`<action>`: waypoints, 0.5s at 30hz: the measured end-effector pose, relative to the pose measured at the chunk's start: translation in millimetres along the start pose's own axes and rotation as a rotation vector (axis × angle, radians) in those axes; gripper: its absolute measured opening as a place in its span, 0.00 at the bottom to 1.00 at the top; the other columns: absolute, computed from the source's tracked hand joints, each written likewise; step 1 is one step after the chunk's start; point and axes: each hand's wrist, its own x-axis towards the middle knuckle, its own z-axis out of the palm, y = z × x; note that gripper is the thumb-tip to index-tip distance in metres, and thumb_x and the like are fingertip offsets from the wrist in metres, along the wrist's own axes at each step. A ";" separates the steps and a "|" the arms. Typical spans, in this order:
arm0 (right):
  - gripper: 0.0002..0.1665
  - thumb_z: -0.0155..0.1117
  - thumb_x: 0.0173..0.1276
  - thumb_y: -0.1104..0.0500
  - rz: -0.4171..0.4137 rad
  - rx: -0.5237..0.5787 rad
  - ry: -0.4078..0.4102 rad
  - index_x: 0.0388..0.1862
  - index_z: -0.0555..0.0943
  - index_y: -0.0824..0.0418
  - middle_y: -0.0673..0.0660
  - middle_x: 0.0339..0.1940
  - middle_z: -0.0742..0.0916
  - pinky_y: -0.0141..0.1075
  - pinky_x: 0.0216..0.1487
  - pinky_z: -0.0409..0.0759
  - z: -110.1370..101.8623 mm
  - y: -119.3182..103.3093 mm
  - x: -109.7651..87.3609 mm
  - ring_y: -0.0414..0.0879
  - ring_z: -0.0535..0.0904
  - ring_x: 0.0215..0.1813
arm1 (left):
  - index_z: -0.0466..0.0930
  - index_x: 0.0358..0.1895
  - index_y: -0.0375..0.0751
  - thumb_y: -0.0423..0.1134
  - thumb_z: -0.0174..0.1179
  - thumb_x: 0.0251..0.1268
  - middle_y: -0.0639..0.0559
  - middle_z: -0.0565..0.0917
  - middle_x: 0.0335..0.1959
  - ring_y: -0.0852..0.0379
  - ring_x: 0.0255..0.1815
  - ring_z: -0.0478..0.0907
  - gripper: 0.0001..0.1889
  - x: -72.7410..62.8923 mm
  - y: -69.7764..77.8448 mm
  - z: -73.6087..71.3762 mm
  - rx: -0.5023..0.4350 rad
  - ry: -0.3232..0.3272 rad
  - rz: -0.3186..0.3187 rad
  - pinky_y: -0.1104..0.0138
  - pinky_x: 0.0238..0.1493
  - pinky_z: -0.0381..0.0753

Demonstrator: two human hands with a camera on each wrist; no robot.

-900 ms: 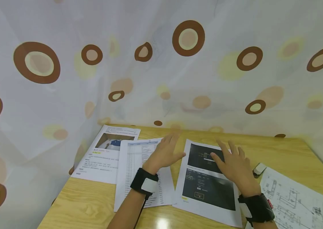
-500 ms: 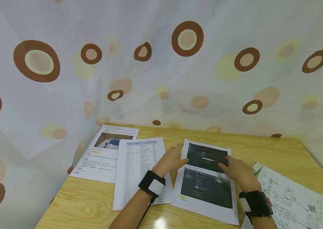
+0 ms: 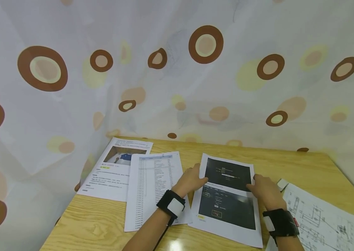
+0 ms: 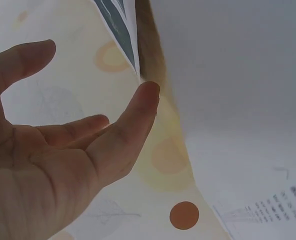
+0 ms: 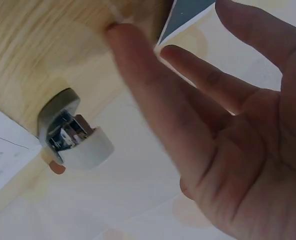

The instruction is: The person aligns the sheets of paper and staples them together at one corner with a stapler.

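Observation:
A printed sheet with two dark screenshots (image 3: 227, 209) lies on the table between my hands. At its left edge is my left hand (image 3: 190, 181), thumb reaching toward the print. My right hand (image 3: 266, 191) stands at the right edge, its thumb likewise pointing inward. In the left wrist view, the left hand's thumb and fingers (image 4: 123, 130) are spread apart, with the little finger beside the sheet's edge. The right wrist view shows fairly straight fingers (image 5: 158, 100) on the right hand, close to the sheet's dark corner (image 5: 185, 15).
Left of the sheet lies a page with a printed table (image 3: 153, 174), overlapping a page with a photo (image 3: 108, 177). At the right are line-drawing sheets (image 3: 327, 216), with what looks like a mini stapler (image 5: 75, 132) at their corner. A spotted curtain (image 3: 177, 76) borders the wooden table (image 3: 79, 223).
Both hands have come down from above the papers to the two sides of the screenshot sheet. The left hand has moved right and toward me; the right hand's spread fingers have drawn in.

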 end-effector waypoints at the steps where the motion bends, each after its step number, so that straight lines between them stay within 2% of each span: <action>1: 0.23 0.63 0.69 0.61 0.005 0.005 0.009 0.51 0.74 0.83 0.75 0.40 0.83 0.50 0.35 0.77 0.3 0.6 0.2 0.56 0.78 0.34 | 0.60 0.73 0.29 0.43 0.62 0.70 0.33 0.78 0.59 0.44 0.52 0.80 0.36 0.4 -0.5 1.0 -0.005 0.003 -0.001 0.56 0.46 0.80; 6: 0.21 0.63 0.69 0.64 0.015 0.016 0.032 0.49 0.75 0.83 0.73 0.37 0.83 0.49 0.35 0.76 3.4 4.8 3.5 0.55 0.76 0.32 | 0.61 0.71 0.26 0.43 0.61 0.70 0.32 0.79 0.57 0.43 0.52 0.80 0.34 3.3 -3.9 7.9 -0.019 0.015 -0.007 0.55 0.45 0.80; 11: 0.19 0.63 0.68 0.64 0.018 0.042 0.037 0.45 0.75 0.83 0.65 0.29 0.81 0.47 0.32 0.74 4.6 5.8 4.6 0.54 0.75 0.30 | 0.62 0.70 0.25 0.43 0.60 0.70 0.31 0.80 0.54 0.43 0.48 0.81 0.33 4.5 -4.7 11.9 -0.028 0.029 -0.004 0.54 0.43 0.81; 13: 0.19 0.63 0.68 0.64 0.012 0.045 0.037 0.45 0.76 0.83 0.66 0.30 0.82 0.48 0.33 0.75 5.0 5.7 5.8 0.55 0.76 0.30 | 0.61 0.71 0.24 0.43 0.60 0.69 0.29 0.79 0.55 0.41 0.49 0.81 0.35 4.6 -4.0 12.4 -0.028 0.031 -0.002 0.53 0.44 0.81; 15: 0.20 0.63 0.68 0.64 -0.005 0.049 0.034 0.47 0.75 0.83 0.71 0.35 0.83 0.51 0.36 0.77 4.8 5.1 7.0 0.60 0.79 0.34 | 0.60 0.72 0.24 0.43 0.60 0.70 0.28 0.78 0.57 0.40 0.52 0.81 0.35 5.0 -3.3 12.7 -0.029 0.030 -0.004 0.52 0.47 0.81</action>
